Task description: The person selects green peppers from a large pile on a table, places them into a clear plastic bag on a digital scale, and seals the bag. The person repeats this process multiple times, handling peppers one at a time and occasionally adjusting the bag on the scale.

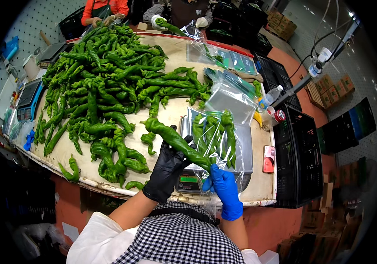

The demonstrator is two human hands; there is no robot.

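My left hand, in a black glove, holds a long green pepper from below and behind, thumb and fingers around its middle. The pepper slants down to the right, its tip at my right hand. That hand wears a blue glove and pinches the near end of a clear plastic bag; whether it also grips the pepper's tip I cannot tell. Several green peppers lie side by side inside the bag. Beneath the bag stands a digital scale with a lit green display.
A big heap of green peppers covers the table's left and middle. Flat clear bags, a water bottle and a phone lie right. Black crates border the table. Two people work across it; another scale stands left.
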